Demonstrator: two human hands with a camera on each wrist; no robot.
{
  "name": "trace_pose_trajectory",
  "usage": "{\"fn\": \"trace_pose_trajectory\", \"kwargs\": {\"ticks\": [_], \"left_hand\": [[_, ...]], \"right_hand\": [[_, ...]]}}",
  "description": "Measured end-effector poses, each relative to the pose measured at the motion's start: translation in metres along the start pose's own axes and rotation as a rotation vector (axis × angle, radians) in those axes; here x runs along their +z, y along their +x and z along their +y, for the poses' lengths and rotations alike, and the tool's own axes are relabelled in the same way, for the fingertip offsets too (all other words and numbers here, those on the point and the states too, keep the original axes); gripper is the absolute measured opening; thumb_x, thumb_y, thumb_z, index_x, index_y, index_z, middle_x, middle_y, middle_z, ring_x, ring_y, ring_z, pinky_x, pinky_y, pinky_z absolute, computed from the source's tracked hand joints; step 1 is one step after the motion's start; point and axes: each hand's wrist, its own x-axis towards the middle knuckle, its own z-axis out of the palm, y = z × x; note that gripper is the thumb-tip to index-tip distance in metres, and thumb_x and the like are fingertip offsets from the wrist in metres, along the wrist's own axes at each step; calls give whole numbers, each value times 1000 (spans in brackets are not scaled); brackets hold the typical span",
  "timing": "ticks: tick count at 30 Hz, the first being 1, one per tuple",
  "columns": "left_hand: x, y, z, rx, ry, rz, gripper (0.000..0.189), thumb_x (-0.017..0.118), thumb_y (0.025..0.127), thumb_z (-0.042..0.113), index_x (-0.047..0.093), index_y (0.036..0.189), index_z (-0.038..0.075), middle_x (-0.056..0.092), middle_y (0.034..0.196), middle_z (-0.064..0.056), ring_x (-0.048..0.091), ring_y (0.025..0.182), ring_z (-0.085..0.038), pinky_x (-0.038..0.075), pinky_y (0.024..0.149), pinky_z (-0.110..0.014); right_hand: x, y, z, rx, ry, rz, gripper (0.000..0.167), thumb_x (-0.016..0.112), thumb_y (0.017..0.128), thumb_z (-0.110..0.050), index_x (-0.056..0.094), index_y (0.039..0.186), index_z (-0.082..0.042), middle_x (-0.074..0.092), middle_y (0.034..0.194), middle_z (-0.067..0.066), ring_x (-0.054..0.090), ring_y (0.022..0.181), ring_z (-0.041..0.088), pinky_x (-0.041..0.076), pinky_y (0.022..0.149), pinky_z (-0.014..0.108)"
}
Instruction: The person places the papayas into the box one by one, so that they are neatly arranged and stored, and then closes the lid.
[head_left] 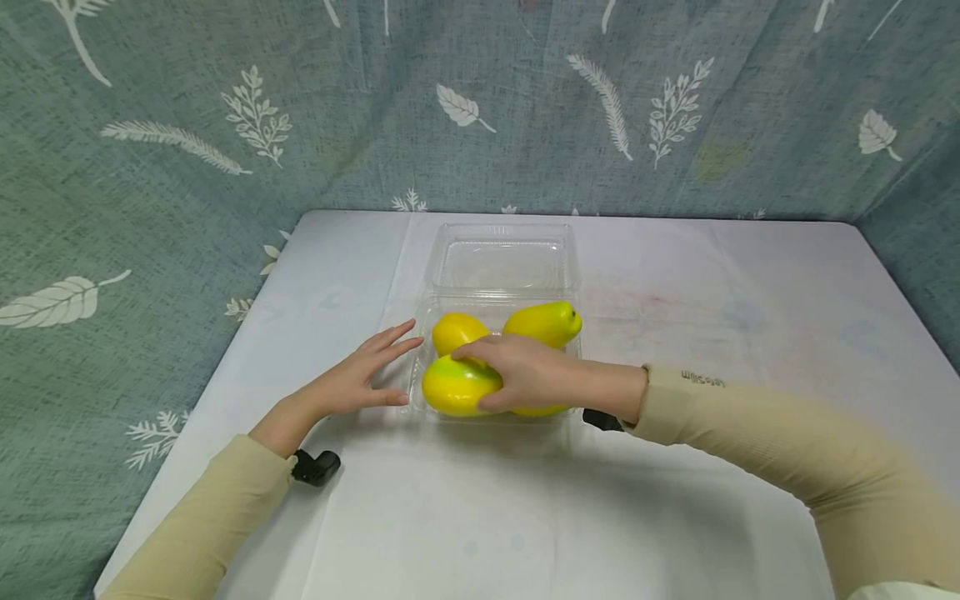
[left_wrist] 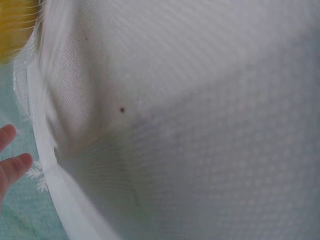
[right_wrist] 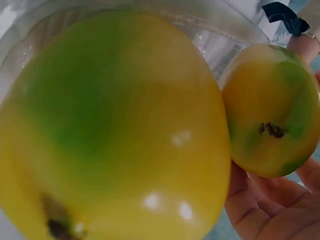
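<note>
A clear plastic clamshell box point(head_left: 502, 267) lies with its lid folded back, and several yellow fruits sit in its base. My right hand point(head_left: 528, 371) reaches in from the right and grips a yellow-green mango-like fruit point(head_left: 453, 392) at the front left, thumb on the near side and fingers over the top. Behind it are a rounder yellow fruit point(head_left: 456, 332) and a longer green-tipped fruit point(head_left: 551, 323). One more yellow fruit point(head_left: 540, 411) shows under my right hand, mostly hidden. Beside the box's left wall, my left hand point(head_left: 356, 379) has its fingers spread and holds nothing.
The box stands on a white-covered table point(head_left: 465, 533). A grey-green curtain point(head_left: 525, 142) with white leaf prints hangs behind and to the sides. Black wrist cameras sit under the left wrist point(head_left: 317, 468) and right wrist point(head_left: 602, 419).
</note>
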Motion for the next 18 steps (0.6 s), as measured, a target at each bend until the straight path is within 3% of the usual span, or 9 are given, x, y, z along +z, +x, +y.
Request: {"fn": "trace_pose_trajectory", "kwargs": {"ticks": [18], "left_hand": [[1, 0, 0, 12, 0, 2, 78, 71, 79, 32, 31, 143, 15, 7, 154, 1, 8, 139, -33, 17, 102, -64]], "right_hand": [[6, 10, -7, 42, -76, -18, 61, 69, 82, -25, 44, 136, -17, 46, 136, 6, 45, 121, 22, 38, 100, 35]]}}
